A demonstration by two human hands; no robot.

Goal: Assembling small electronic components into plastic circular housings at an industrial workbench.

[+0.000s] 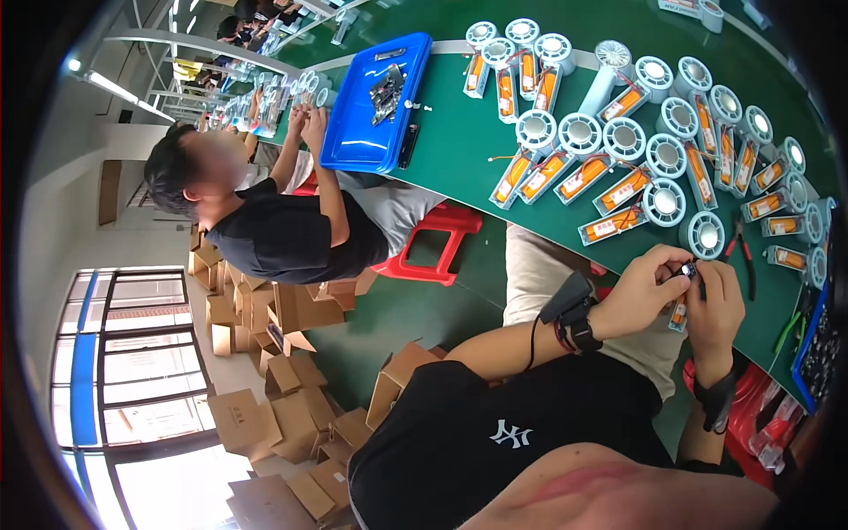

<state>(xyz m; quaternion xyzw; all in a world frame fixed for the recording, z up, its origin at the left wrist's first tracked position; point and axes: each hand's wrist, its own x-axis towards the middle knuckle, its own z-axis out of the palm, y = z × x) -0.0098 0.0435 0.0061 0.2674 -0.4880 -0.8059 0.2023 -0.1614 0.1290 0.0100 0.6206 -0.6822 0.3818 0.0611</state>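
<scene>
Both my hands meet at the near edge of the green table. My left hand [647, 287] pinches a small black part [686, 269] with a pale spot, perhaps a circuit board. Beside it, my right hand [717, 305] has its fingers closed around a light-blue handheld fan. The fan's round head [705, 237] shows beyond my fingertips. Its open handle with an orange battery [678, 314] shows between my palms. My fingers hide the middle of the fan, so how the black part joins it cannot be seen.
Several half-assembled fans [623, 139] with orange batteries cover the table. Red-handled pliers [738, 247] and a green-handled tool [789, 331] lie at right, beside a blue tray [806, 358] of dark parts. Leftward are another blue tray [358, 141], a seated co-worker [283, 230] and cardboard boxes [300, 397].
</scene>
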